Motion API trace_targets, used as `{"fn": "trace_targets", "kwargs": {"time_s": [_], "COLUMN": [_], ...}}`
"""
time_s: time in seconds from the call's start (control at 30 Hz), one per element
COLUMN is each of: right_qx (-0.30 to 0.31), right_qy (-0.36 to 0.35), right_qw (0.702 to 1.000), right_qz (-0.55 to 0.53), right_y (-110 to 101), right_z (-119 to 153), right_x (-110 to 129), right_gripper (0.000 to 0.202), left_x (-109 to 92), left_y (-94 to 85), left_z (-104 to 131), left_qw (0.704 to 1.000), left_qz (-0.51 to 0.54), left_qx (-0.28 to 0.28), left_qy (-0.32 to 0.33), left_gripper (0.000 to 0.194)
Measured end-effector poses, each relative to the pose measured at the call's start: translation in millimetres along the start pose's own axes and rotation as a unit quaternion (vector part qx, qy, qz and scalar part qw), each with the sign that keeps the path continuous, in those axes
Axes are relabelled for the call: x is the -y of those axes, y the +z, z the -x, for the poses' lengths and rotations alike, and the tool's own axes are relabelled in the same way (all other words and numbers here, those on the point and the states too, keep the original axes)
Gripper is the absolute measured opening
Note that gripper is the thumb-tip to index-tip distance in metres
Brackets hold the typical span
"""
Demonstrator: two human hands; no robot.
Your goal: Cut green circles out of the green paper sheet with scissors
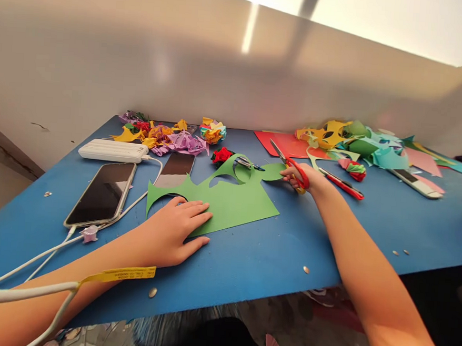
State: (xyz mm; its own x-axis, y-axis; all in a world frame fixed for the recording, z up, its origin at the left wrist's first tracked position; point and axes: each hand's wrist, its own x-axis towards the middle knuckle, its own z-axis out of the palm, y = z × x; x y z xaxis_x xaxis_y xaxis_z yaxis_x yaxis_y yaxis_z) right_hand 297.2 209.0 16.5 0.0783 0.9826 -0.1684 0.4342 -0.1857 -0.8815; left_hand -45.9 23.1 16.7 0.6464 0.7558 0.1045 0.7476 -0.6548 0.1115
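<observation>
My left hand (180, 226) lies flat on the near left part of a green paper sheet (242, 205), its fingers spread. Rounded cut-outs run along the sheet's far and left edges. To the right, my right hand (313, 179) is closed around red-handled scissors (304, 177), whose blades point away to the upper left. A rounded green paper piece (273, 171) reaches to the fingertips of that hand; whether they pinch it I cannot tell. A pen (249, 164) lies across the sheet's far edge, beside a red paper flower (221, 155).
A phone (102, 193) with cables and a white power bank (112, 150) lie at left. Crumpled paper flowers (178, 140) sit behind. A red cutter (343, 184), paper scraps (369, 143) and another device (416, 183) lie at right. The blue table (243, 274) meets a wall.
</observation>
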Motion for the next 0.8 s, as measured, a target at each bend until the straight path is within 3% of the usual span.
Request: {"fn": "trace_targets", "kwargs": {"time_s": [0.13, 0.3, 0.47, 0.67, 0.8], "right_qx": [0.043, 0.045, 0.051, 0.038, -0.013], "right_qy": [0.048, 0.083, 0.099, 0.041, -0.033], "right_qw": [0.998, 0.995, 0.987, 0.971, 0.955], "right_qz": [-0.014, 0.025, 0.12, 0.233, 0.294], "right_y": [-2, -3, 11, 32, 37], "right_z": [-2, -7, -1, 6, 5], "right_x": [6, 7, 12, 19, 17], "right_gripper": [0.035, 0.02, 0.034, 0.026, 0.041], "left_x": [0, 0, 1, 0, 2], "left_y": [0.3, 1.0, 1.8, 0.8, -2.1], "left_z": [0, 0, 1, 0, -2], "left_qw": [1.0, 1.0, 1.0, 1.0, 0.999], "left_qz": [-0.003, -0.008, -0.008, 0.008, 0.04], "left_qx": [-0.006, -0.008, -0.008, -0.007, -0.024], "left_qy": [0.006, 0.008, 0.011, 0.014, 0.0], "left_gripper": [0.046, 0.046, 0.045, 0.041, 0.036]}}
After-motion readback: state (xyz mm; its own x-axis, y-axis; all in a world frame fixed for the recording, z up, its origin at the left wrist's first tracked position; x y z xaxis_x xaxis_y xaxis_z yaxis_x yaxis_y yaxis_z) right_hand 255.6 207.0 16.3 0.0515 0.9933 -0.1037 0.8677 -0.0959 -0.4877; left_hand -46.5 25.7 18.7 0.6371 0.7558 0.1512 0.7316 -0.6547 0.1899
